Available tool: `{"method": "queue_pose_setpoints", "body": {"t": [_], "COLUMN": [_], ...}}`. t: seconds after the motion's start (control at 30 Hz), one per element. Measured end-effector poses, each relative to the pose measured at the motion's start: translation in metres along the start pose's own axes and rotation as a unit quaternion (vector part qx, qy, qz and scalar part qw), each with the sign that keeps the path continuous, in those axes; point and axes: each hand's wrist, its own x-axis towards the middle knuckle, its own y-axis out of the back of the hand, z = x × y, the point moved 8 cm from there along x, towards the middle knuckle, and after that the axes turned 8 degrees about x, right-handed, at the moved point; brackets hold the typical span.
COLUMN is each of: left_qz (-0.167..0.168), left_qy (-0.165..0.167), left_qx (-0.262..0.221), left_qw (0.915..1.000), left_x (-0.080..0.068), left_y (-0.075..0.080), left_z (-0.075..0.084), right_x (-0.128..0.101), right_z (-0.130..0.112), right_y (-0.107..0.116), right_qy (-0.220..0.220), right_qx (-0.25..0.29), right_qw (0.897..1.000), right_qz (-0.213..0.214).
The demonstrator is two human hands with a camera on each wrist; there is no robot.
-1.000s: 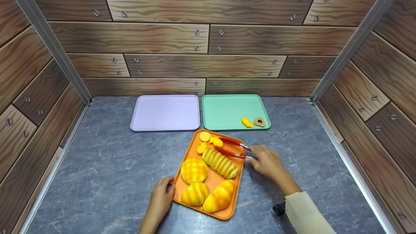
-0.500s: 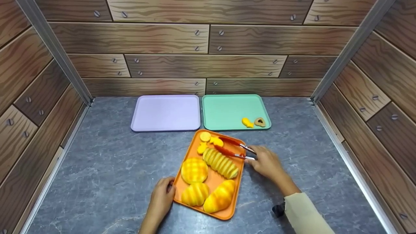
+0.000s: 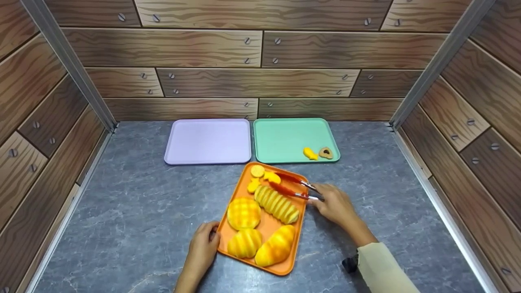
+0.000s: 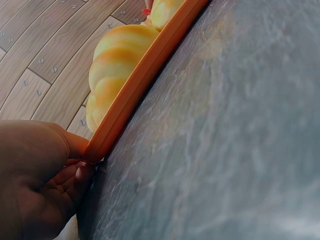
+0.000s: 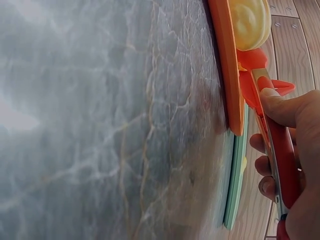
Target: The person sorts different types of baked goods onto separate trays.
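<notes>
An orange tray [image 3: 268, 228] lies slanted in the head view. My left hand [image 3: 201, 246] pinches its near-left edge; in the left wrist view the thumb meets the rim. My right hand [image 3: 336, 203] grips tongs [image 3: 283, 190] with red tips, reaching over the tray's right edge. Their parted tips are beside a yellow fish-shaped piece [image 3: 272, 177]; whether they touch it I cannot tell. Close by are a round yellow cracker [image 3: 257, 171] and another small yellow piece [image 3: 253, 186]. A ridged bread roll [image 3: 276, 204] lies just nearer than the tongs.
The orange tray also bears a round checkered bun [image 3: 244, 213] and two croissant-like breads [image 3: 275, 246]. Behind stand a lilac tray [image 3: 207, 141] and a green tray [image 3: 289, 138], the latter with a yellow fish piece [image 3: 310, 153] and a brown cookie [image 3: 325, 153]. Wood-patterned walls enclose three sides.
</notes>
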Motion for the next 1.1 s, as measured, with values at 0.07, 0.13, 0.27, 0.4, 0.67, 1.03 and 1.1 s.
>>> {"method": "queue_pose_setpoints", "body": {"t": [0.07, 0.13, 0.27, 0.4, 0.67, 1.03, 1.1], "left_qz": [0.001, 0.000, 0.000, 0.001, 0.003, -0.007, -0.008], "left_qy": [-0.003, -0.003, -0.002, -0.006, 0.002, 0.010, 0.011], "left_qx": [-0.001, 0.000, 0.004, 0.008, 0.008, 0.011, 0.012], "left_qw": [1.0000, 1.0000, 1.0000, 0.9999, 1.0000, 0.9999, 0.9998], "left_x": [0.000, 0.000, 0.000, 0.000, 0.000, 0.001, 0.001], "left_y": [0.001, 0.001, 0.001, 0.000, 0.000, -0.002, -0.002], "left_z": [0.001, 0.001, 0.001, 0.001, 0.000, -0.001, -0.002], "right_x": [0.000, -0.001, 0.000, 0.004, 0.013, 0.025, 0.028], "right_z": [0.001, 0.003, 0.005, 0.010, 0.023, 0.043, 0.045], "right_y": [0.002, 0.004, 0.009, 0.014, 0.023, 0.025, 0.025], "right_qy": [-0.004, -0.009, -0.023, -0.043, -0.102, -0.145, -0.151], "right_qx": [0.002, 0.003, 0.002, 0.002, -0.010, -0.015, -0.017], "right_qw": [1.000, 1.000, 1.000, 0.999, 0.994, 0.988, 0.987], "right_qz": [0.002, 0.005, 0.011, 0.017, 0.044, 0.050, 0.046]}}
